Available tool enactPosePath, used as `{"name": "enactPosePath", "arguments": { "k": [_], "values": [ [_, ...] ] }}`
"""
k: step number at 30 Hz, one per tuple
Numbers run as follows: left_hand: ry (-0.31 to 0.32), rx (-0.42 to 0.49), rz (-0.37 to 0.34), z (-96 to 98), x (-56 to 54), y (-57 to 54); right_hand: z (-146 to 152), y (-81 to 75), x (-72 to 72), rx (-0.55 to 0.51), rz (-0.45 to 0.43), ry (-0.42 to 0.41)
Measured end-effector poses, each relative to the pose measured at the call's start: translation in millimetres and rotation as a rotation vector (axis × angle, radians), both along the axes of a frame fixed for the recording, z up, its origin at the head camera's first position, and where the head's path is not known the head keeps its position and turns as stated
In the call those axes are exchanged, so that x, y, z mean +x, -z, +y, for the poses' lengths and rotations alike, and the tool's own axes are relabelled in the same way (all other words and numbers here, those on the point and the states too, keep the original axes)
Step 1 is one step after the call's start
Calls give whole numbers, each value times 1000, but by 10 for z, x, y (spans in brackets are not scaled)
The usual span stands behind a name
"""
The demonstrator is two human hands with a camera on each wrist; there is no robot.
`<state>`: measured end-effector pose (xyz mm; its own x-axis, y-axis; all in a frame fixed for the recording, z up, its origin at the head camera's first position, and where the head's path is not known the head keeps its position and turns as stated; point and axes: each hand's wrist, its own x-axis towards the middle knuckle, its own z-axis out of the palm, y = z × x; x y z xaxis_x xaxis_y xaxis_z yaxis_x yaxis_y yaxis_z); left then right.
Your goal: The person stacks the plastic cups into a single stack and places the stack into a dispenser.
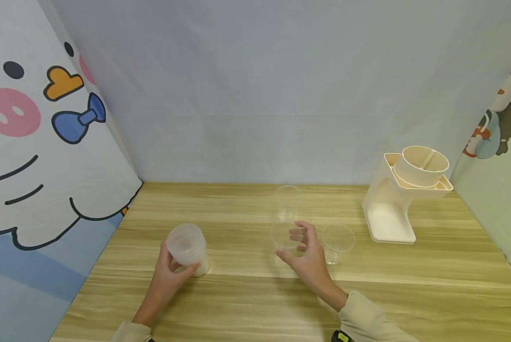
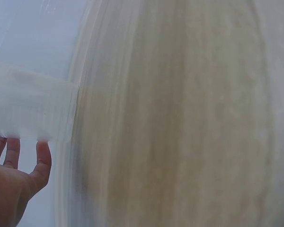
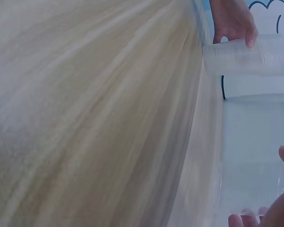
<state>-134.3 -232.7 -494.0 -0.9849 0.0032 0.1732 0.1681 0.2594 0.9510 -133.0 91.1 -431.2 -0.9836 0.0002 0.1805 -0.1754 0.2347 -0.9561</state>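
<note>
My left hand (image 1: 167, 273) grips a stack of translucent plastic cups (image 1: 189, 242) at the left of the table. The stack stands upright, thumb on its near side; in the left wrist view the stack (image 2: 33, 104) lies between thumb and fingers. My right hand (image 1: 311, 261) curls round one clear plastic cup (image 1: 284, 236), its fingers seen through the wall. Behind that cup stands another clear cup (image 1: 288, 202). A third clear cup (image 1: 338, 238) stands just right of my right hand.
At the back right of the wood-grain table (image 1: 238, 304) stands a cream-coloured stand (image 1: 390, 223) with a round cup-shaped piece (image 1: 420, 171) on top. A pale grey wall covering (image 1: 255, 95) rises behind the table. Cartoon-printed panels (image 1: 46, 156) flank it.
</note>
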Motion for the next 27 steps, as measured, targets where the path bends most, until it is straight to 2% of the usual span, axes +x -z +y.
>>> {"name": "enactPosePath", "arguments": {
  "k": [13,21,27],
  "values": [
    [-7,-5,1,17,8,-13,-34,-115,12,-16,29,-68],
    [-18,-1,-10,20,5,8,-30,93,-113,3,47,-98],
    [-17,1,-5,21,-1,19,-52,75,-136,-8,85,-122]
  ]
}}
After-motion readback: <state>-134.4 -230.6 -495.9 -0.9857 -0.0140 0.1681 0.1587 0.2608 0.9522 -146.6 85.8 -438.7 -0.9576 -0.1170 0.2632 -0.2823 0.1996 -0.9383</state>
